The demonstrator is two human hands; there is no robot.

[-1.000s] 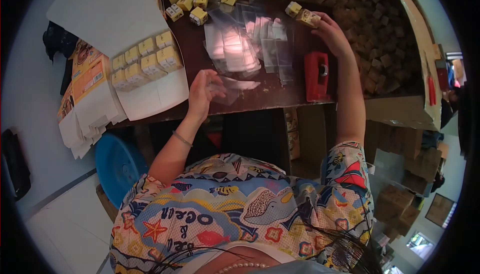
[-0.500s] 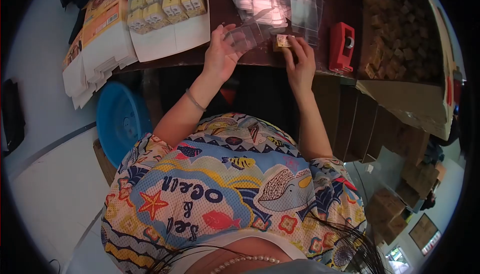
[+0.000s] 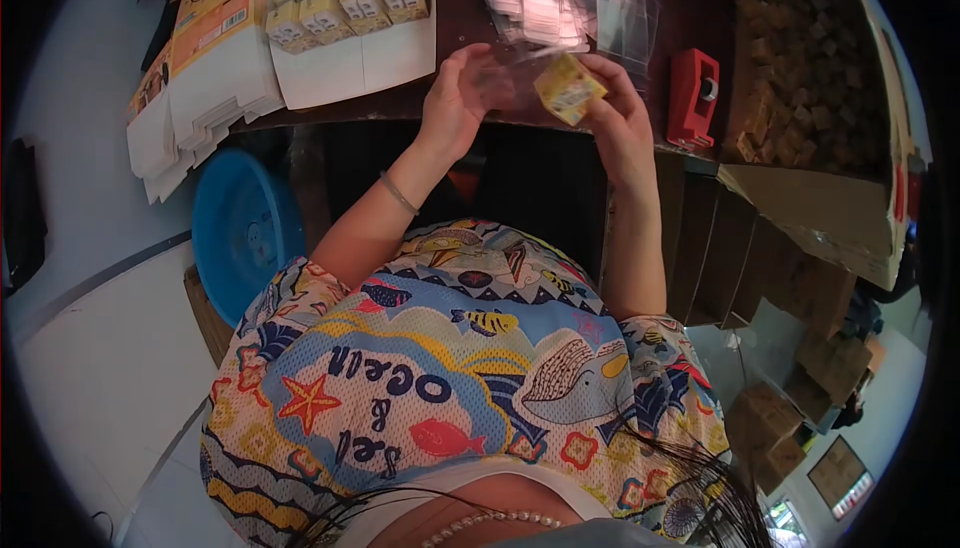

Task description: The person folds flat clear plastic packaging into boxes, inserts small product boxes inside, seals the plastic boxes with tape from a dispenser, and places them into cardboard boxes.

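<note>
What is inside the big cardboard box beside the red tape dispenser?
A pile of small boxes shows inside the cardboard box; what lies beneath them is covered.

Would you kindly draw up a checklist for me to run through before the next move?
1. Right hand holds the small yellow printed box: ok.
2. Left hand holds the clear plastic sleeve: ok.
3. Sleeve mouth open: cannot tell, too blurred.
4. Red plastic tape dispenser apart from both hands: ok.
5. Dark brown tabletop beyond the hands free of loose packaging: not ok, a shiny pile of clear plastic sleeves lies there.
</note>
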